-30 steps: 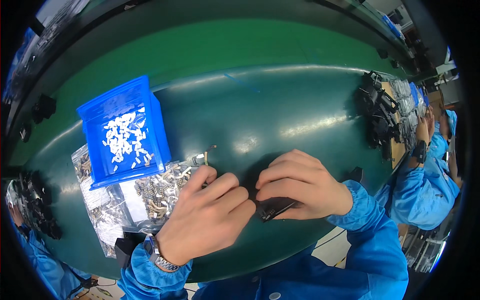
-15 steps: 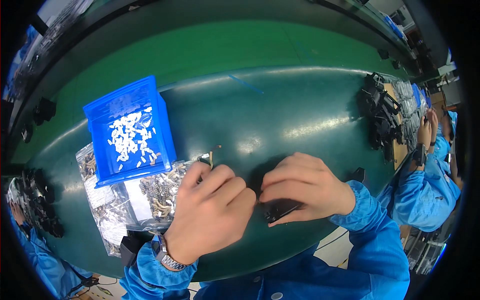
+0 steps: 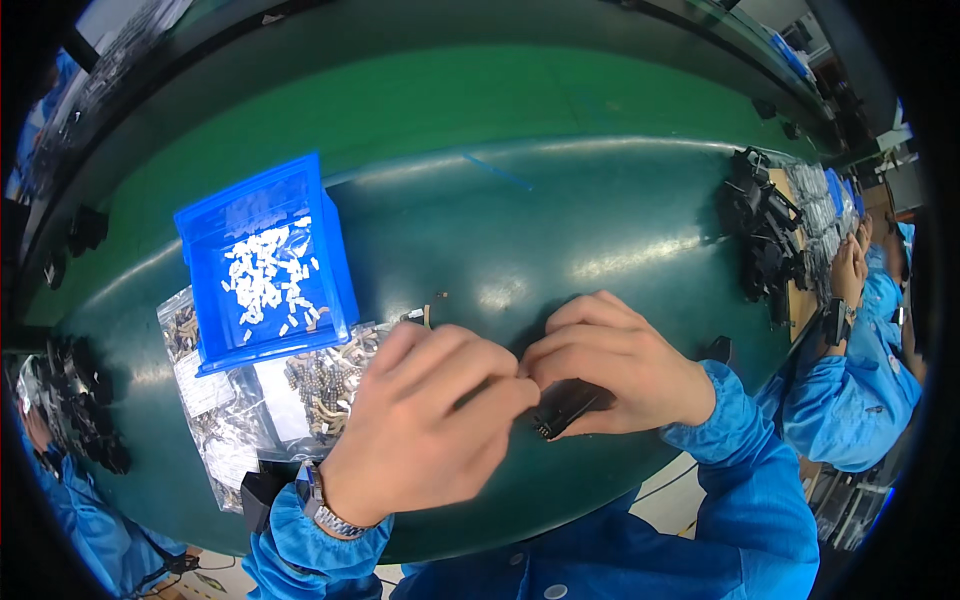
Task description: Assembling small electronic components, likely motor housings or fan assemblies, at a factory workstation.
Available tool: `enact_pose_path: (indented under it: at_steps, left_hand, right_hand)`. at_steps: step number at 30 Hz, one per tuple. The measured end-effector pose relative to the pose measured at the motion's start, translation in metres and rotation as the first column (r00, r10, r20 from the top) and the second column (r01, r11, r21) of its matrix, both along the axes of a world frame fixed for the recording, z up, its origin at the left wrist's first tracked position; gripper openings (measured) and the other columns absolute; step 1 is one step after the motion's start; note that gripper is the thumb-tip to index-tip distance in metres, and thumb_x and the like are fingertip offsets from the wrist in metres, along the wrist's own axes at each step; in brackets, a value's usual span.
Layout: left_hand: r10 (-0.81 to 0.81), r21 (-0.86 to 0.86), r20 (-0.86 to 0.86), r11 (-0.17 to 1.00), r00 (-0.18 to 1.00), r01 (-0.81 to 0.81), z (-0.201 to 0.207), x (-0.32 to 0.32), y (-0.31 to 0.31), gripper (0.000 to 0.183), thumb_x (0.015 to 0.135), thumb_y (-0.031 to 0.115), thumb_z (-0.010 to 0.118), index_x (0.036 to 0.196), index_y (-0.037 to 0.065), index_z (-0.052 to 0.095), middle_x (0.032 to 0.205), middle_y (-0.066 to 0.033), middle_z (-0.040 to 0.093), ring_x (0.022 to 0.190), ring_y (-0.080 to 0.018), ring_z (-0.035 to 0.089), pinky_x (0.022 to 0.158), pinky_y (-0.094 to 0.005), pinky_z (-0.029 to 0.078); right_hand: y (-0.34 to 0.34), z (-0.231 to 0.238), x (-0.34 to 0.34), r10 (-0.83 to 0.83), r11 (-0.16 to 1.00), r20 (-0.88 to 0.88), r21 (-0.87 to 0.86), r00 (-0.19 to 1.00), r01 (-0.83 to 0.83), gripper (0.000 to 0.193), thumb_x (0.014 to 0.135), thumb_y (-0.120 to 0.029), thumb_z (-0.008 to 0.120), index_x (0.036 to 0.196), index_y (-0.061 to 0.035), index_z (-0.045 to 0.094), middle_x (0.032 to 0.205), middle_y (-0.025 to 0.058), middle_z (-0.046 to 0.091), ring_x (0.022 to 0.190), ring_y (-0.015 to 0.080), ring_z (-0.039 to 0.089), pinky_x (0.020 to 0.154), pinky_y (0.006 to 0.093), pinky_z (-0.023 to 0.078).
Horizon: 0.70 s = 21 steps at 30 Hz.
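Observation:
My right hand (image 3: 628,360) is wrapped round a small black plastic part (image 3: 568,404), whose lower left end shows what look like small metal contacts. Against it, the curled fingers of my left hand (image 3: 435,415) meet my right fingertips; whatever they pinch is hidden behind the knuckles. Beyond my left hand lies a clear plastic bag (image 3: 322,395) of small brown and grey strip-like pieces with white labels. On the bag's far edge rests a blue bin (image 3: 345,250) holding many small white pieces (image 3: 262,280).
Black plastic parts (image 3: 762,225) are heaped at the right beside stacked clear-bagged items (image 3: 808,215). Another black heap (image 3: 85,405) is at the left. Single black pieces lie by my left sleeve (image 3: 262,495) and my right elbow. A co-worker in blue (image 3: 845,400) sits at the right.
My left hand has moved right and slightly up until its fingers touch my right hand's fingertips. The black part stays in my right hand and shows a bit more.

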<state>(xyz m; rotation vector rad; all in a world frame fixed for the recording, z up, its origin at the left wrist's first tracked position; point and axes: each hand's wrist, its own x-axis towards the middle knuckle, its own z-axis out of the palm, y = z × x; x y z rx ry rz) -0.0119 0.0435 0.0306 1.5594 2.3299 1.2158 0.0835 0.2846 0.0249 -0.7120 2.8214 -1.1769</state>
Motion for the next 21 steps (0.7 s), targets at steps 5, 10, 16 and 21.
enact_pose_path:
  at_steps: [5,10,16,21]
  left_hand:
    - [-0.146,-0.030,0.058,0.989,0.988,0.148,-0.006,-0.001,-0.004,0.026,0.070,0.018,0.090,0.095,0.014,0.080,0.101,0.0004,0.068,0.092,-0.0256,0.064,0.080,-0.0403,0.046]
    - [-0.090,-0.006,-0.038,0.996,0.995,0.089,-0.007,-0.002,-0.004,0.024,0.071,0.022,0.091,0.091,0.014,0.081,0.096,0.0017,0.069,0.092,-0.0242,0.064,0.079,-0.0402,0.046]
    - [-0.066,0.017,-0.057,0.998,0.996,0.067,-0.007,-0.001,-0.003,0.021,0.070,0.021,0.092,0.085,0.014,0.079,0.089,0.0027,0.069,0.087,-0.0229,0.064,0.078,-0.0396,0.047]
    - [-0.079,0.001,-0.034,0.997,0.996,0.079,-0.007,0.000,-0.004,0.020,0.070,0.019,0.091,0.083,0.013,0.077,0.087,0.0020,0.068,0.084,-0.0223,0.065,0.076,-0.0385,0.047]
  right_hand:
    - [0.003,0.002,0.001,0.001,1.000,0.091,-0.028,0.996,0.002,0.056,0.070,-0.034,0.093,0.117,-0.0158,0.070,0.125,0.0000,0.071,0.122,0.0287,0.060,0.105,0.0458,0.042]
    - [0.003,0.013,0.001,-0.052,0.998,-0.061,-0.035,0.997,0.050,0.046,0.072,-0.038,0.094,0.110,-0.0187,0.076,0.125,-0.0027,0.072,0.126,0.0333,0.057,0.105,0.0530,0.038]
    - [0.003,0.006,0.002,-0.036,0.999,-0.216,-0.023,0.976,0.032,0.022,0.079,-0.029,0.092,0.094,-0.0178,0.082,0.118,-0.0041,0.074,0.119,0.0279,0.061,0.096,0.0477,0.042]
    - [0.001,0.007,0.000,-0.025,0.999,-0.233,-0.052,0.972,0.013,0.017,0.077,-0.020,0.090,0.091,-0.0159,0.082,0.108,-0.0040,0.075,0.106,0.0243,0.065,0.086,0.0407,0.045]
